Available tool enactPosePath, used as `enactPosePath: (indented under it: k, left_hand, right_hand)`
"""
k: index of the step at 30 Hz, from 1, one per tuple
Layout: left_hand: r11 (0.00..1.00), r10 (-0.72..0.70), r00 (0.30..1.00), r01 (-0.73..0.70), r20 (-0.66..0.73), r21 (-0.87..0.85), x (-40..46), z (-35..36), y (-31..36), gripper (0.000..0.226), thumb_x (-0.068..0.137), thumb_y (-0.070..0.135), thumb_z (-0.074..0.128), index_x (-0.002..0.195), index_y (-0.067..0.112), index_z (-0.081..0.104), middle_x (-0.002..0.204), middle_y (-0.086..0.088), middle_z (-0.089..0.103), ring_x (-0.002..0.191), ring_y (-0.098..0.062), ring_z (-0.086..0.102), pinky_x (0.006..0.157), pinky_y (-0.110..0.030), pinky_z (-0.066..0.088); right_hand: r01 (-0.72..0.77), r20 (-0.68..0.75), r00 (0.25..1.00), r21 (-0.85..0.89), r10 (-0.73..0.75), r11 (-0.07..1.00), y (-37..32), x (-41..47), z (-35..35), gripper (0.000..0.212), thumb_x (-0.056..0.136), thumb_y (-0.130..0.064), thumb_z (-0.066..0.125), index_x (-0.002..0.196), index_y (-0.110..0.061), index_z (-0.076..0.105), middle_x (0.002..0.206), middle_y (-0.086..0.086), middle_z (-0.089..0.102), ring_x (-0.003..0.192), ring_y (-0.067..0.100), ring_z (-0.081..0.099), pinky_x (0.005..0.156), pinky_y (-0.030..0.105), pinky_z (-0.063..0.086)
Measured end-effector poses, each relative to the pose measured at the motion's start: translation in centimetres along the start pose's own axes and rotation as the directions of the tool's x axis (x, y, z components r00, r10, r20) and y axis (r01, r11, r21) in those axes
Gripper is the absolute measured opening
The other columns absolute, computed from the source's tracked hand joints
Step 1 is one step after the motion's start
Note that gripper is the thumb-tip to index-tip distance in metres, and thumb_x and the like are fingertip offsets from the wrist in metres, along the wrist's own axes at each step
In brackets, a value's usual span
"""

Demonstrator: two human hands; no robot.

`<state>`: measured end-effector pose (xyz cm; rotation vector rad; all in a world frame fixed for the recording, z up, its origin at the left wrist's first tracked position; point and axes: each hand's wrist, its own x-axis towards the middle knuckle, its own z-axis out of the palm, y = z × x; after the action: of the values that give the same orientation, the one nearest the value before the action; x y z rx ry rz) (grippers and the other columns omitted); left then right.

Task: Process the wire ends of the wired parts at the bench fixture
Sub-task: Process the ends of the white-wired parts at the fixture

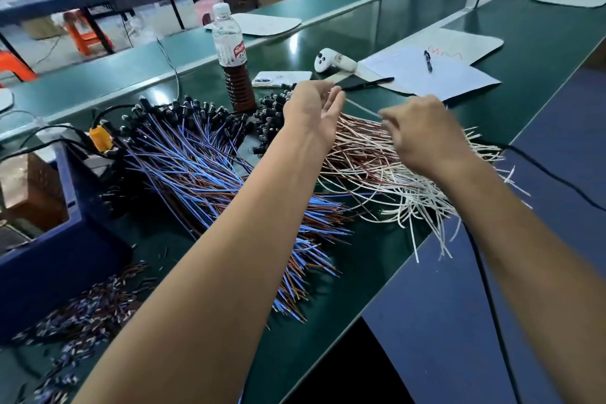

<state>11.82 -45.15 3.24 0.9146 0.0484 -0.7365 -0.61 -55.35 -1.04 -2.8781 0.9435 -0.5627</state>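
Note:
A big pile of black parts with blue and brown wires (203, 170) lies on the green bench, their stripped ends fanned toward me. To its right lies a pile with white and brown wires (370, 157). My left hand (314, 111) hovers above the black heads of that right pile, palm turned inward, fingers relaxed and straight, holding nothing. My right hand (423, 134) is over the white wires, blurred, its fingers curled down; a thin white wire runs from its fingertips toward my left hand. The dark blue bench fixture (55, 239) stands at the left edge.
A bottle of brown liquid (232, 56) stands behind the piles, with a phone (282, 78), a white controller (331, 60), pens and paper sheets (436, 75) beyond. Cut insulation scraps (82, 315) litter the front left. A black cable (485, 272) hangs over the bench's right edge.

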Motion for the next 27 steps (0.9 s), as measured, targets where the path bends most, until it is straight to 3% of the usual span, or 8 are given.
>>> enactPosePath:
  k: [4,9,12,14,16,18,23,27]
  left_hand:
    - [0.996,0.039,0.997,-0.034,-0.061,0.088,-0.4,-0.5,-0.3,0.039,0.095,-0.01,0.051,0.134,-0.01,0.048,0.12,-0.021,0.049,0.094,-0.025,0.057,0.108,-0.041,0.052]
    - [0.96,0.069,0.99,-0.033,-0.121,0.279,-1.4,-2.5,0.2,0.02,0.088,-0.013,0.047,0.08,-0.003,0.062,0.054,-0.005,0.063,0.061,-0.018,0.061,0.086,-0.028,0.057]
    - [0.947,0.032,0.999,-0.025,-0.017,0.319,-2.7,-4.4,1.1,0.024,0.093,-0.01,0.047,0.078,-0.004,0.064,0.064,-0.011,0.067,0.059,-0.018,0.064,0.075,-0.025,0.06]
    - [0.935,0.028,0.998,-0.043,0.048,0.353,-3.8,-5.9,2.1,0.024,0.095,-0.008,0.05,0.077,-0.003,0.065,0.071,-0.014,0.068,0.06,-0.019,0.065,0.065,-0.023,0.06]
    - [0.909,0.031,0.996,-0.064,0.087,0.412,-5.1,-7.6,3.4,0.025,0.095,-0.006,0.051,0.074,-0.002,0.063,0.068,-0.013,0.066,0.054,-0.018,0.063,0.05,-0.018,0.056]
    - [0.864,0.005,0.995,-0.056,0.102,0.501,-6.7,-9.5,4.8,0.025,0.094,-0.005,0.051,0.072,0.0,0.062,0.06,-0.009,0.063,0.044,-0.013,0.058,0.04,-0.016,0.047]
    - [0.609,0.043,0.994,-0.103,0.096,0.786,-12.0,-17.9,10.5,0.021,0.09,0.002,0.052,0.071,0.006,0.061,0.059,-0.007,0.058,0.041,-0.014,0.053,0.037,-0.016,0.037]
    - [0.179,0.014,0.999,-0.051,0.05,0.982,-17.2,-26.1,14.9,0.022,0.093,0.008,0.056,0.072,0.006,0.062,0.06,-0.006,0.058,0.042,-0.015,0.048,0.036,-0.02,0.035]
  right_hand:
    - [-0.023,0.447,0.89,-0.166,0.096,0.986,-0.2,0.1,3.1,0.097,0.093,-0.083,0.019,0.165,-0.017,0.017,0.171,0.01,0.02,0.157,0.027,0.017,0.124,0.061,0.012]
    - [-0.062,0.489,0.864,-0.141,0.124,0.988,-0.3,0.6,2.9,0.133,0.06,-0.097,-0.003,0.166,-0.017,0.002,0.175,0.003,0.004,0.161,0.02,0.004,0.125,0.063,-0.006]
    - [-0.088,0.348,0.928,-0.135,0.131,0.987,-2.0,0.5,2.3,0.118,0.079,-0.092,0.015,0.165,-0.012,0.013,0.173,0.009,0.016,0.16,0.025,0.012,0.125,0.06,0.002]
    - [-0.024,0.172,0.984,-0.08,0.038,0.996,-4.3,0.2,1.7,0.089,0.094,-0.076,0.044,0.154,-0.01,0.041,0.158,0.018,0.046,0.147,0.033,0.041,0.119,0.056,0.03]
    - [0.091,-0.059,0.994,0.073,-0.087,0.993,-8.1,-0.6,0.8,0.049,0.096,-0.054,0.065,0.124,-0.014,0.068,0.118,0.018,0.072,0.11,0.037,0.065,0.091,0.046,0.053]
    - [0.211,-0.155,0.971,0.204,-0.182,0.956,-12.1,-1.8,0.1,0.02,0.09,-0.036,0.072,0.098,-0.018,0.075,0.092,0.014,0.075,0.086,0.037,0.068,0.071,0.037,0.05]
    - [0.424,0.047,0.888,0.305,-0.458,0.853,-22.7,-5.9,-0.3,0.01,0.08,-0.022,0.071,0.078,-0.013,0.07,0.082,0.017,0.072,0.085,0.042,0.068,0.061,0.034,0.04]
    - [0.543,0.293,0.738,0.278,-0.608,0.793,-30.7,-9.7,0.8,0.026,0.084,-0.025,0.066,0.066,-0.013,0.051,0.072,0.013,0.065,0.074,0.041,0.063,0.061,0.039,0.049]
